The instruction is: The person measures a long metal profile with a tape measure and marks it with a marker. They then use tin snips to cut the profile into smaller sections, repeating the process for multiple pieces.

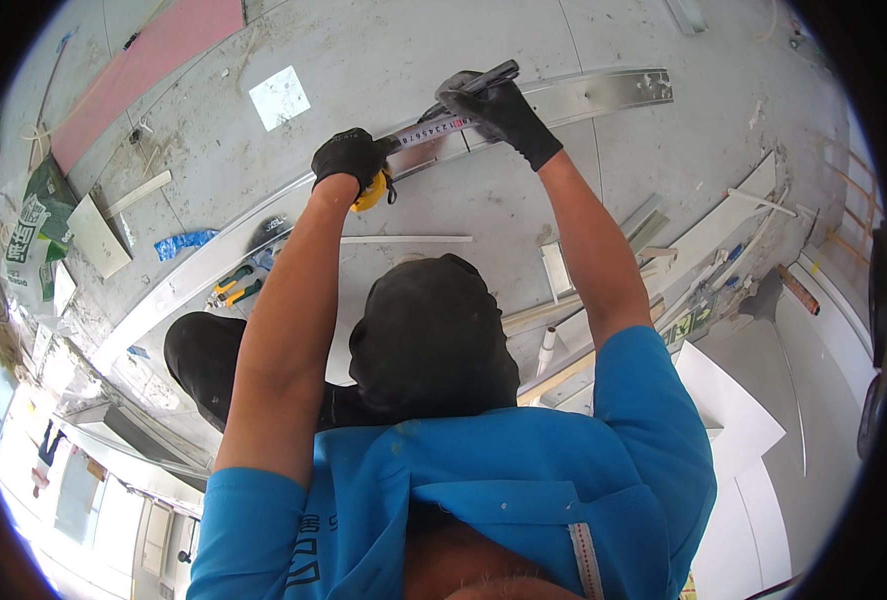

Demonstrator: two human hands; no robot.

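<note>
Silvery metal makes up the 1 long channel [573, 98] on the floor [413, 40], and from where I stand it passes right beneath both hands, crosswise to the forearms. Its long axis runs from well to the near left of the left hand [349, 158] to beyond the right hand [488, 105], which is the nearer of the 2 to a channel end. Black gloves cover both hands. The left is curled around 1 yellow tape measure [369, 193], whose blade stretches along the channel toward the right hand. That right hand is closed on 1 dark, slim tool [501, 75], slanting away to the far right; whether its fingers also touch the blade, I can't tell. Beyond the left hand, toward the far left, lies 1 white square sheet [279, 98]. On the near side of the hands I count 1 thin white strip [408, 239], and nearer left, 1 crumpled blue packet [185, 243] and yellow-handled tools [246, 292], 1 or 2, hard to say.
</note>
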